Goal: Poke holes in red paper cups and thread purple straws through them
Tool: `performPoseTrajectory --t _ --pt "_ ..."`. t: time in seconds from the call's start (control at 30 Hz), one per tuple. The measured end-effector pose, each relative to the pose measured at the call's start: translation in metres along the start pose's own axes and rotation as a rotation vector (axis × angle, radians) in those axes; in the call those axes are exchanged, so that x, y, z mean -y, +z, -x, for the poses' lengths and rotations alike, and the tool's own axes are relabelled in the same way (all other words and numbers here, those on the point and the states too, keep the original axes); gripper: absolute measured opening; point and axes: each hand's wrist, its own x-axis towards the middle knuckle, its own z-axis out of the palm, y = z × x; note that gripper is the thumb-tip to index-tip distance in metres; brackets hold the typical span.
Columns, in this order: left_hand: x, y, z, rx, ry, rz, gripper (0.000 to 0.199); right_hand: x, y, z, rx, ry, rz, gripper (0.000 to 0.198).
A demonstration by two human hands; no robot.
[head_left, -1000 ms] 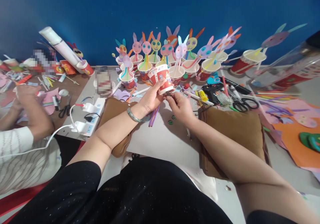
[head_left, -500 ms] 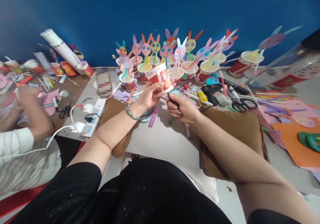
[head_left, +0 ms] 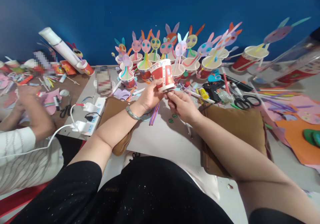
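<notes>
Turned more upright since half a second ago, your red-and-white paper cup (head_left: 162,73) sits at 12 o'clock from the view's centre. Your left hand (head_left: 151,97) grips it; your right hand (head_left: 184,107) has its fingers curled closed at its lower edge, around what I cannot tell. Purple strips (head_left: 154,114) lie below, between 6 and 7 o'clock.

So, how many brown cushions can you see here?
2: the left cushion is partly hidden by the left forearm, the right cushion by the right forearm. Others could be out of sight.
</notes>
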Motion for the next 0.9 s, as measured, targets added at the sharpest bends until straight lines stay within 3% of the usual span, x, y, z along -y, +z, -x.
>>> performPoseTrajectory --t 0.07,0.13,0.33,0.43,0.5,0.57,0.73,0.9 --pt "-0.001 -0.001 0.000 0.004 -0.005 0.011 0.023 0.003 -0.001 0.000 0.089 0.125 -0.139 0.040" --pt "0.000 -0.002 0.000 0.001 -0.006 0.029 0.022 0.004 -0.002 0.000 0.074 0.129 -0.136 0.041" --pt "0.003 -0.002 -0.001 -0.002 0.008 0.042 0.016 0.000 -0.006 -0.001 -0.297 -0.336 0.542 0.028" --pt "0.004 -0.003 -0.002 -0.029 -0.003 0.038 0.012 -0.001 -0.007 0.000 -0.352 -0.389 0.709 0.022" --pt "0.005 -0.003 -0.002 -0.049 -0.004 0.033 0.012 -0.001 -0.007 0.000 -0.322 -0.369 0.650 0.026" --pt "0.005 -0.003 -0.002 -0.063 0.001 0.030 0.015 0.000 -0.005 0.000 -0.219 -0.280 0.452 0.033" --pt "0.003 -0.002 -0.001 -0.087 0.000 0.029 0.023 0.008 -0.002 0.000 0.067 0.117 -0.122 0.034" --pt "0.001 -0.001 0.000 -0.071 0.002 0.035 0.024 0.015 -0.005 0.001 0.124 0.260 -0.276 0.031"
